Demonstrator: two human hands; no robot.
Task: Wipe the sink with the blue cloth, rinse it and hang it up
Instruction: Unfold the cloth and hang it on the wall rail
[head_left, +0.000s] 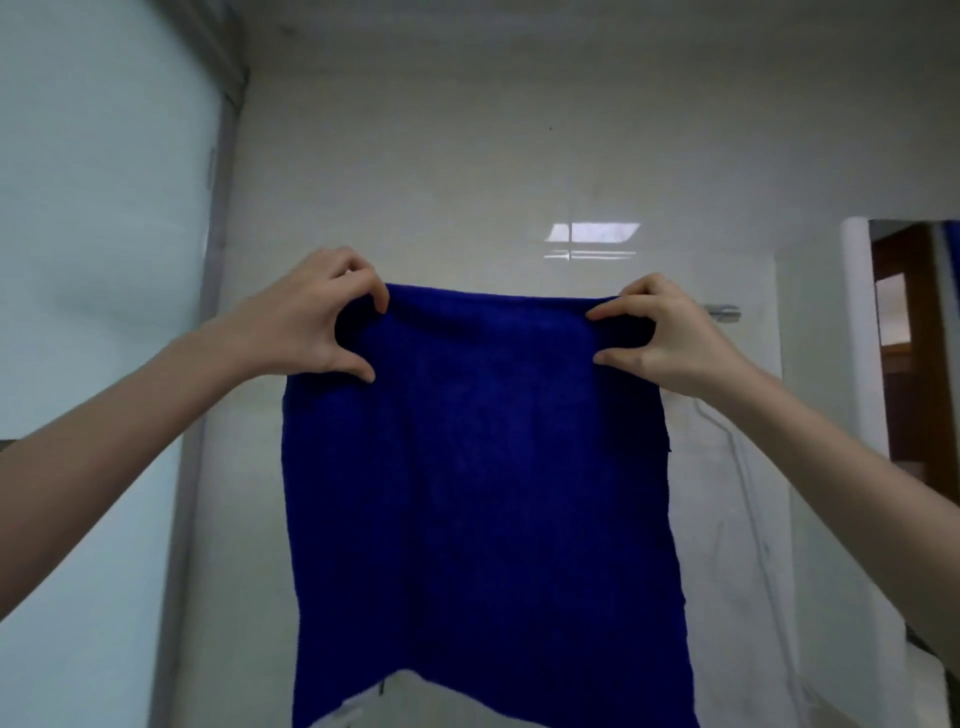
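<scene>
Both hands on blue cloth

Both arms are stretched up and forward, bare forearms angling in from the lower corners. Left hand and right hand each pinch a top corner of the blue cloth, fingers curled, thumbs underneath.

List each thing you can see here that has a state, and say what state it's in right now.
blue cloth: spread flat, draped over a rail, hanging down
left hand: pinching the cloth's top left corner
right hand: pinching the cloth's top right corner
towel rail: wall-mounted, only its right end showing past the cloth
doorway: open
</scene>
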